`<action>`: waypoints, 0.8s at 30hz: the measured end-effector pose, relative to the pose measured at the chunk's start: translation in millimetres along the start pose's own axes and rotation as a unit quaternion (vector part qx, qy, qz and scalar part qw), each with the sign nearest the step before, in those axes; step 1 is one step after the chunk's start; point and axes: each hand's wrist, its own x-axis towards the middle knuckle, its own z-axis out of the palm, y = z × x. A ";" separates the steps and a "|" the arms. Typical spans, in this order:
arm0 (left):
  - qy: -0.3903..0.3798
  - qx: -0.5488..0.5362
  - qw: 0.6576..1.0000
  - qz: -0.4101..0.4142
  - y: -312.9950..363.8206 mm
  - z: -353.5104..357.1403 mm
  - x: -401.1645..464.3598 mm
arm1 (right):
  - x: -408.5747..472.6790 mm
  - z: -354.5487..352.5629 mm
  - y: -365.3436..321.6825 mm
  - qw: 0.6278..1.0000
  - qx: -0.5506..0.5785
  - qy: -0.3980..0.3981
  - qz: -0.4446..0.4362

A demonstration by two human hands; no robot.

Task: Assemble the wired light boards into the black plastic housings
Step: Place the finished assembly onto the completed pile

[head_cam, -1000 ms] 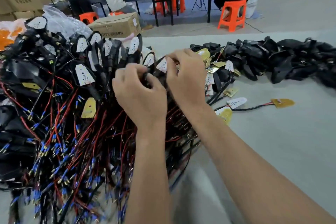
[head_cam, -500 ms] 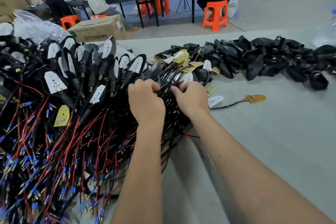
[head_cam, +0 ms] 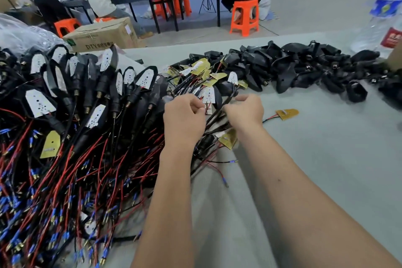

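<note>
My left hand (head_cam: 183, 119) and my right hand (head_cam: 244, 111) hover side by side over a tangle of black and red wires at the table's middle. Both have curled fingers. A white light board (head_cam: 208, 95) shows between them; my left fingers pinch its wires just below it. My right fingers curl round black cables (head_cam: 219, 113). Loose yellow and white boards (head_cam: 206, 72) lie just beyond. Empty black housings (head_cam: 304, 67) are heaped at the back right. Housings with boards in them (head_cam: 87, 93) are piled at the left.
A single yellow board on a wire (head_cam: 287, 113) lies right of my right hand, another (head_cam: 228, 138) under my wrist. A water bottle (head_cam: 385, 13) stands far right. A cardboard box (head_cam: 104, 35), orange stools (head_cam: 244, 17) and seated people are behind the grey table (head_cam: 304, 169).
My hands have come apart from the wire bundle they gripped together, and the white board now shows between them. The view has shifted right, bringing the bottle in.
</note>
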 end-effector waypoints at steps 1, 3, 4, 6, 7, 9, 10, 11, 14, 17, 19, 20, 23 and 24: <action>-0.028 0.001 1.000 0.005 0.6 1.5 -1.0 | 2.0 -5.4 0.7 1.000 0.025 -0.004 0.010; -0.064 0.025 0.998 0.012 0.3 3.4 -1.6 | 3.3 -14.9 2.7 1.000 -0.013 0.002 -0.028; -0.082 0.038 0.996 0.013 0.5 3.4 -1.4 | 2.6 -18.4 3.6 0.997 -0.052 0.003 -0.059; -0.139 0.065 0.988 0.007 3.7 3.5 -0.7 | 1.2 -23.6 5.0 0.987 -0.119 -0.023 -0.110; -0.173 0.085 0.981 0.002 5.8 3.7 -0.1 | 1.0 -25.6 5.4 0.977 -0.158 -0.049 -0.134; -0.220 0.128 0.967 -0.010 10.6 5.0 1.0 | -0.4 -27.1 6.4 0.950 -0.241 -0.108 -0.164; -0.226 0.136 0.965 -0.018 12.6 5.6 1.4 | -0.9 -26.3 7.3 0.942 -0.266 -0.118 -0.169; -0.224 0.135 0.965 -0.027 14.6 6.1 1.3 | -0.7 -24.7 7.8 0.940 -0.272 -0.115 -0.173; -0.222 0.156 0.962 -0.031 21.0 6.6 -0.4 | 0.5 -18.1 4.8 0.961 -0.223 -0.053 -0.156; -0.233 0.177 0.956 -0.019 26.9 7.7 -2.3 | 2.1 -10.2 -0.8 0.992 -0.081 -0.073 -0.061; -0.236 0.175 0.956 -0.022 27.3 7.5 -2.1 | 2.5 -8.7 -2.4 0.994 0.009 -0.108 0.009; -0.238 0.174 0.955 -0.024 27.0 7.1 -1.8 | 3.3 -8.9 -2.4 0.991 0.036 -0.123 0.029; -0.253 0.175 0.951 -0.025 25.5 6.4 -0.5 | 7.2 -13.4 -4.3 0.980 0.128 -0.146 0.054; -0.257 0.177 0.950 -0.024 24.8 6.1 -0.5 | 7.8 -15.2 -4.7 0.976 0.149 -0.149 0.052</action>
